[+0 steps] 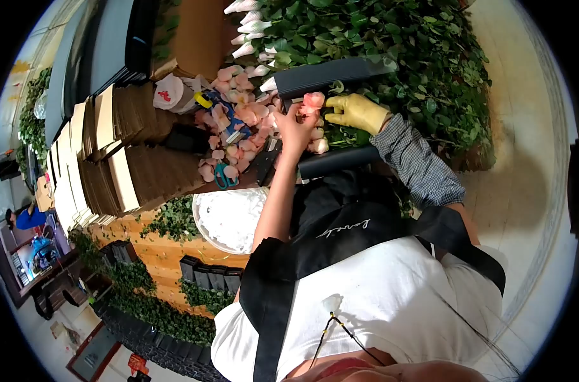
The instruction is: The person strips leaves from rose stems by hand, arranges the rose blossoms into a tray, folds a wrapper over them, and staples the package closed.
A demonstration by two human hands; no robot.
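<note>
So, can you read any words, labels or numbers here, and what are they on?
"lovely", probably: white script on the black apron, its ending unclear.
Red print on the white wrapping: too small to read.
Anything on the distant screen: too blurred.

The one view looks from the wearer's head steeply down and forward through a wide, round lens, with the shirt [378,286] close below, the rose [313,100] and bench [243,185] about arm's reach ahead, and floor [525,95] to the right.
</note>
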